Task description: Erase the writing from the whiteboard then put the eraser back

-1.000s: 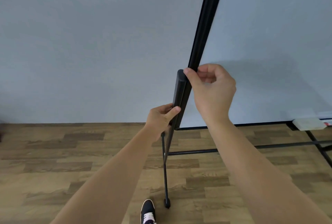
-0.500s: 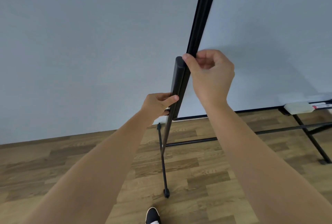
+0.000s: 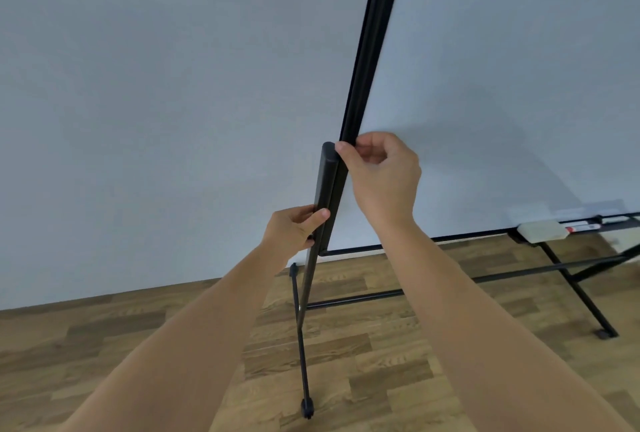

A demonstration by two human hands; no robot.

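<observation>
The whiteboard [image 3: 502, 85] stands on a black frame, seen edge-on from its left side; the visible surface shows no writing. My left hand [image 3: 294, 230] grips the lower part of the black side post [image 3: 327, 196]. My right hand [image 3: 381, 175] pinches the board's black left edge [image 3: 370, 50] just above the post's top. A white eraser [image 3: 542, 231] lies on the tray at the board's lower right, with a red-labelled marker [image 3: 581, 226] beside it.
The black stand leg [image 3: 302, 345] runs down to a foot on the wooden floor [image 3: 104, 345] between my arms. Crossbars and another leg [image 3: 581, 296] sit under the board at right. A plain grey wall [image 3: 156, 102] is behind.
The view has tilted upward, so the shoe has dropped out of frame. Both hands keep the same hold on the board's left edge and post.
</observation>
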